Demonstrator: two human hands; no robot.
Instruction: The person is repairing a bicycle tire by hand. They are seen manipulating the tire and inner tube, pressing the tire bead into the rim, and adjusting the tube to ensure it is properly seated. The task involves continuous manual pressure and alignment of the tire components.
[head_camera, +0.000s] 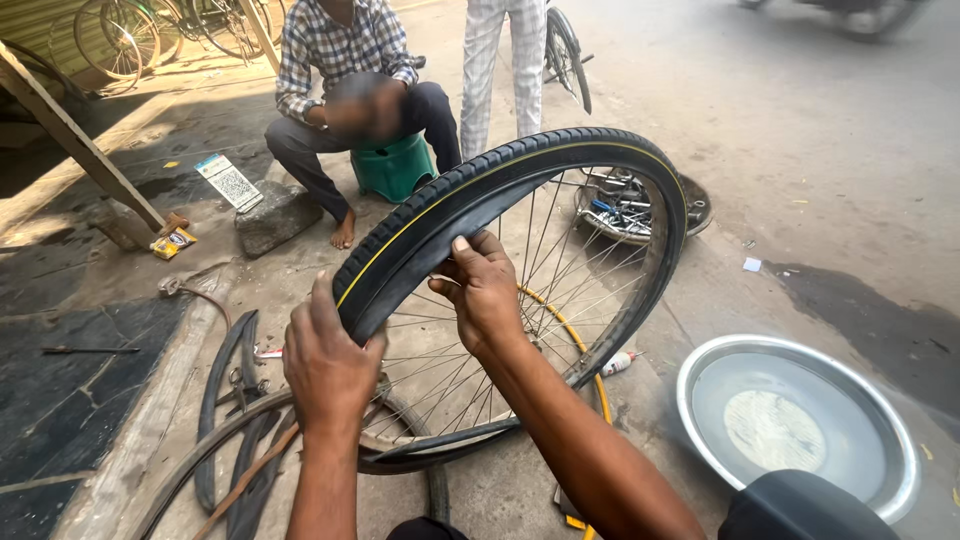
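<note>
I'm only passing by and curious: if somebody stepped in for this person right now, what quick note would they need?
Left hand: gripping the black rubber bicycle tyre with a thin yellow line at its lower left.
Right hand: fingers curled over the same tyre's edge, a little further up.
The tyre sits around the spoked metal wheel, held upright over the pavement.
Done: the tyre lies on the rim along the top and right.
Left: the stretch between the hands looks unseated.
Nearby: a round metal basin of water on the right, loose black rubber tubes on the left.

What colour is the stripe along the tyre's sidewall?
Yellow, on the black tyre; the head view shows it clearly.
</note>
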